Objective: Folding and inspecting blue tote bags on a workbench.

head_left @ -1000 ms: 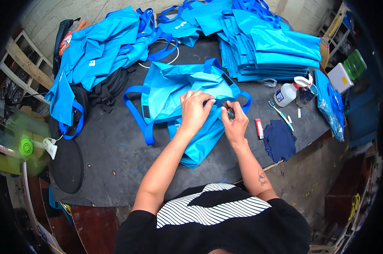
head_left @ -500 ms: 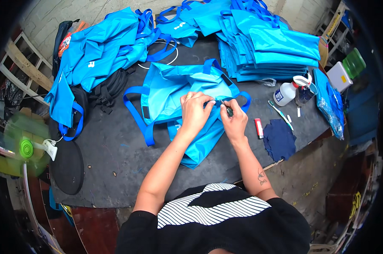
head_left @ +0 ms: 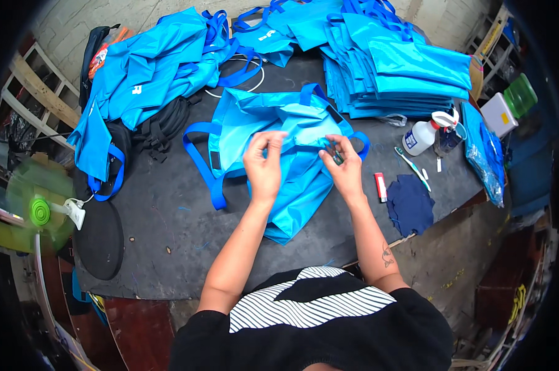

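Observation:
A light-blue tote bag (head_left: 295, 207) lies in front of me, its mouth spread wide and its darker blue handles looped out at the sides. Over the bag's opening, my left hand (head_left: 264, 164) is raised off the fabric with thumb and forefinger brought together; whatever they pinch, if anything, is too small to see. My right hand (head_left: 345, 166) is closed around a small dark tool (head_left: 337, 157), partly covered by the fingers, possibly thread snips. That hand is at the right part of the bag's rim, its fingertips by the fabric.
Folded blue bags (head_left: 403, 80) form a tall stack at the back right; more bags (head_left: 149, 74) are heaped at the back left. On the right are a spray bottle (head_left: 420, 136), toothbrush (head_left: 412, 167), red lighter (head_left: 380, 187) and navy cloth (head_left: 410, 204). A running fan (head_left: 39, 211) stands left.
My left hand has let go of the bag's rim and moved left, away from my right hand. The right hand stays close to the rim with the dark tool.

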Demonstrator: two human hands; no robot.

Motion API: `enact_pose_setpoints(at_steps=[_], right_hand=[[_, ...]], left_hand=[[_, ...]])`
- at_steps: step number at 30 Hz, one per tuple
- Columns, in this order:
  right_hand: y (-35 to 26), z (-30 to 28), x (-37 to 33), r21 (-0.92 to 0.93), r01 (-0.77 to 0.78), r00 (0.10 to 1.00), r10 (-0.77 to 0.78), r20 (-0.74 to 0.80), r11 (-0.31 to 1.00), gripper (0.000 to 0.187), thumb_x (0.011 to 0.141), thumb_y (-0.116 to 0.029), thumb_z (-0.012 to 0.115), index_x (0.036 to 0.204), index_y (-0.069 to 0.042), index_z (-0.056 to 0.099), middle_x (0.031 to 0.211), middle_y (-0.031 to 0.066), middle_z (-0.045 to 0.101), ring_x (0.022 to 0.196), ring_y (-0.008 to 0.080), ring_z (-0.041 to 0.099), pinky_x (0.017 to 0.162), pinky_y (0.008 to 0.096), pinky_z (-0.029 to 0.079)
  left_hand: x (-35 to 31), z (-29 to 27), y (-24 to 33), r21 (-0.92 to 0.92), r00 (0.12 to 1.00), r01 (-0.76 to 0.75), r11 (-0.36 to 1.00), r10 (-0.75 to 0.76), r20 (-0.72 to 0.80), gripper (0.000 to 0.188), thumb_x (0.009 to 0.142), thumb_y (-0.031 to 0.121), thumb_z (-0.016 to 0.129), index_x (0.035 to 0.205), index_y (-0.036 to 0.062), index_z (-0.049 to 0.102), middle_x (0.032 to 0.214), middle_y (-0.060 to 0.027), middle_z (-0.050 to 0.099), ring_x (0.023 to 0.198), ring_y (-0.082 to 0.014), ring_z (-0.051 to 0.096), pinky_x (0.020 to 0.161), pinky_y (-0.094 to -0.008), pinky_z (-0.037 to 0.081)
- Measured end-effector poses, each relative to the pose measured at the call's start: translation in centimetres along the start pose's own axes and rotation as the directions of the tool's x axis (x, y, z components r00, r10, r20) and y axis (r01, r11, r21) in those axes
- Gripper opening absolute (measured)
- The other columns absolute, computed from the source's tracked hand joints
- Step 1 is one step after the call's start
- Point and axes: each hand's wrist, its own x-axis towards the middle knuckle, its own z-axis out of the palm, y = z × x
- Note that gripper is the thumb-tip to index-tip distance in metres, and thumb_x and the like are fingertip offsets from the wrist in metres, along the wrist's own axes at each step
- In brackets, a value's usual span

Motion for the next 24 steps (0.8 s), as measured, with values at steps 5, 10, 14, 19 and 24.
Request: enact_pose_setpoints(at_steps=[5, 10, 14, 19, 24], right_hand=[[-0.2, 0.2, 0.3, 0.099, 0.02, 1.0, -0.018, -0.024, 0.995, 0.023, 0.082, -0.004, 0.069, 0.102, 0.001, 0.059, 0.091, 0.0024, 0.061, 0.081, 0.0068, 0.054, 0.074, 0.0208, 0.044], [-0.8, 0.5, 0.2, 0.067, 0.012, 0.998, -0.008, -0.056, 0.998, 0.018, 0.082, -0.005, 0.069, 0.095, 0.002, 0.059, 0.088, 0.0022, 0.061, 0.081, 0.0056, 0.053, 0.073, 0.0203, 0.044], [-1.5, 0.6, 0.0, 0.001, 0.034, 0.997, -0.033, -0.069, 0.999, 0.019, 0.081, -0.005, 0.07, 0.094, 0.002, 0.06, 0.084, 0.0017, 0.061, 0.079, 0.0054, 0.054, 0.071, 0.0202, 0.044], [-0.6, 0.3, 0.1, -0.102, 0.089, 0.993, -0.097, -0.074, 0.991, 0.022, 0.079, -0.009, 0.071, 0.097, -0.001, 0.06, 0.086, 0.0107, 0.065, 0.079, 0.0149, 0.064, 0.069, 0.0266, 0.05], [-2.8, 1.4, -0.6, -0.198, 0.147, 0.976, -0.175, -0.13, 0.969, 0.025, 0.081, -0.01, 0.07, 0.099, -0.001, 0.056, 0.087, 0.0109, 0.064, 0.079, 0.0171, 0.064, 0.067, 0.0288, 0.05]], left_hand=[[0.5, -1.2, 1.7, 0.161, 0.967, -0.113, 0.98, 0.146, -0.208, 0.023, 0.084, 0.004, 0.061, 0.106, 0.0006, 0.061, 0.099, -0.0069, 0.059, 0.086, -0.0154, 0.058, 0.076, -0.0246, 0.045], [-1.3, 0.6, 3.8, 0.65, 0.97, -0.237, 0.722, 0.137, 0.201, 0.026, 0.081, 0.009, 0.066, 0.107, 0.0044, 0.062, 0.104, -0.0094, 0.057, 0.077, -0.0257, 0.064, 0.065, -0.0357, 0.05], [-1.5, 1.1, 1.5, 0.605, 0.976, -0.207, 0.769, 0.123, 0.177, 0.017, 0.081, 0.01, 0.067, 0.096, 0.0028, 0.065, 0.092, -0.0122, 0.061, 0.069, -0.0311, 0.063, 0.058, -0.0391, 0.05], [-0.7, 0.6, 0.2, 0.408, 0.982, -0.159, 0.899, 0.104, 0.155, 0.01, 0.083, 0.007, 0.063, 0.09, -0.0004, 0.063, 0.077, -0.0156, 0.063, 0.064, -0.0288, 0.064, 0.056, -0.0368, 0.05], [-0.6, 0.6, 0.1, 0.09, 0.967, 0.239, 0.967, -0.245, 0.069, 0.015, 0.093, 0.009, 0.054, 0.082, -0.0023, 0.055, 0.072, -0.0143, 0.064, 0.067, -0.0214, 0.068, 0.058, -0.0311, 0.052]])
